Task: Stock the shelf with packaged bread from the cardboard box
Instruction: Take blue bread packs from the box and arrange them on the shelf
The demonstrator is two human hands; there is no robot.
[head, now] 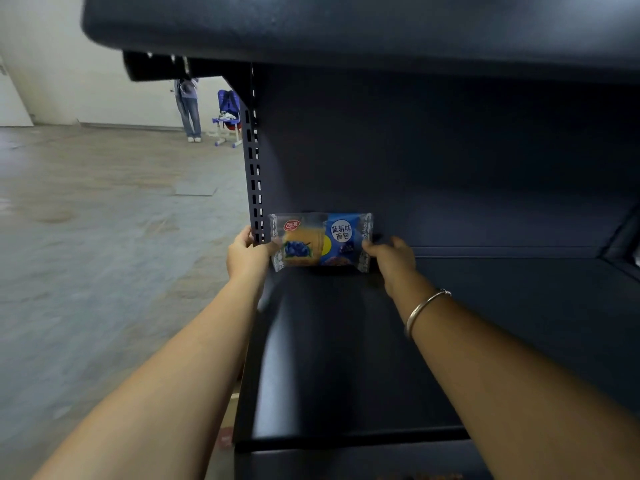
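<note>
A packaged bread (320, 240) in a blue and yellow wrapper with clear sealed ends stands upright at the back left of the dark shelf (346, 358), against the rear panel. My left hand (246, 252) pinches its left sealed end. My right hand (391, 256) pinches its right sealed end; a metal bangle circles that wrist. Both arms reach deep over the shelf board. A sliver of the cardboard box (230, 420) shows below the shelf's left edge.
A dark upper shelf (346, 26) overhangs close above. A perforated upright post (254, 174) bounds the shelf's left side. To the left lies bare grey floor; a person (188, 109) stands far back beside a blue chair (228, 116).
</note>
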